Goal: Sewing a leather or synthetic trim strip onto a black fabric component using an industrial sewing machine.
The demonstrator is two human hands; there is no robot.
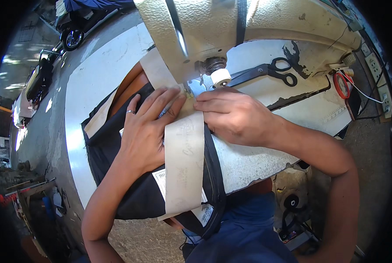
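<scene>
A black fabric piece (pixel 137 197) with white labels (pixel 159 180) and a zipper edge lies on the sewing machine's table. Across it runs a wide beige strip (pixel 184 171) with faint handwriting. My left hand (pixel 144 133), a ring on one finger, lies flat on the fabric with fingers spread, their tips on the beige material. Beside the needle area of the sewing machine (pixel 204 35), my right hand (pixel 237 115) has its fingers pinched together by the strip's far end. What lies between those fingertips is hidden. A white round knob (pixel 221 77) sits just above the right hand.
Black-handled scissors (pixel 264 71) rest on the machine bed behind my right hand. A red-rimmed ring (pixel 341 85) and wall sockets (pixel 374 68) are at the right. The white table (pixel 248 164) has a worn front edge. A motorbike (pixel 73 39) stands far left.
</scene>
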